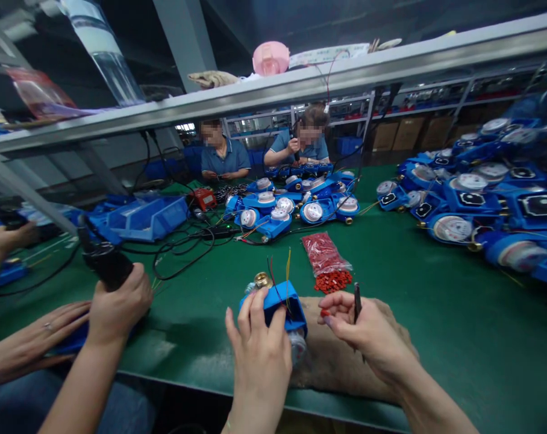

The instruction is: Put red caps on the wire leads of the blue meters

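Observation:
My left hand [259, 349] grips a blue water meter [280, 307] with a brass fitting and thin red, yellow and black wires sticking up from it. It sits over a brown cloth pad [332, 358] on the green table [436, 313]. My right hand [368, 328] is just right of the meter, pinching a small red cap [324, 313] at the fingertips and holding a thin dark tool [357, 301] upright between the fingers.
An open bag of red caps [326, 262] lies just beyond my hands. Blue meters are piled at the centre back [296, 205] and right [490, 199]. A co-worker's hands [115, 307] at left hold a black power tool. Blue bins [140, 218], cables, two seated people behind.

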Tool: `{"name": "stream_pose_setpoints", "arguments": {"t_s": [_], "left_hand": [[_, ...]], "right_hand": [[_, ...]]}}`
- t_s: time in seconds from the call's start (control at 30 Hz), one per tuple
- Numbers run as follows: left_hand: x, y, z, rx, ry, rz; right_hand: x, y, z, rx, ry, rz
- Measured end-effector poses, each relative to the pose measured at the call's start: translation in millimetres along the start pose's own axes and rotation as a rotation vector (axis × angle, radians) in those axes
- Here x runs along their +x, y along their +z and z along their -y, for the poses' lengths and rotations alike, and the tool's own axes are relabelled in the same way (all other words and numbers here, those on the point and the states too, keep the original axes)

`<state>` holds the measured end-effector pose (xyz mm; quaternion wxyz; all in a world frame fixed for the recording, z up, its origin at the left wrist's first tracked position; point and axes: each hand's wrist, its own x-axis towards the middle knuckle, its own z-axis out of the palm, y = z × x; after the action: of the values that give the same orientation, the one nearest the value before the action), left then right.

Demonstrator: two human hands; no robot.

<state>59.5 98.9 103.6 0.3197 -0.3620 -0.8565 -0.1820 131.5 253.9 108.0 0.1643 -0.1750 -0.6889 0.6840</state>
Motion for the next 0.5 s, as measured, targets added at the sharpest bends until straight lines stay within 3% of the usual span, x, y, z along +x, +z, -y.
{"name": "stream_pose_setpoints", "arguments": {"t_s": [0.2,0.5], "left_hand": [[12.0,9.2,4.1,-0.157,-0.13,-0.036],[13.8,12.4,7.2,-0.143,-0.136,-0.006]], "right_hand": [[0.6,22.4,2.8,0.002,-0.08,0.025],[9.6,56.0,-7.5,-0.146,-0.237,-0.19]]}}
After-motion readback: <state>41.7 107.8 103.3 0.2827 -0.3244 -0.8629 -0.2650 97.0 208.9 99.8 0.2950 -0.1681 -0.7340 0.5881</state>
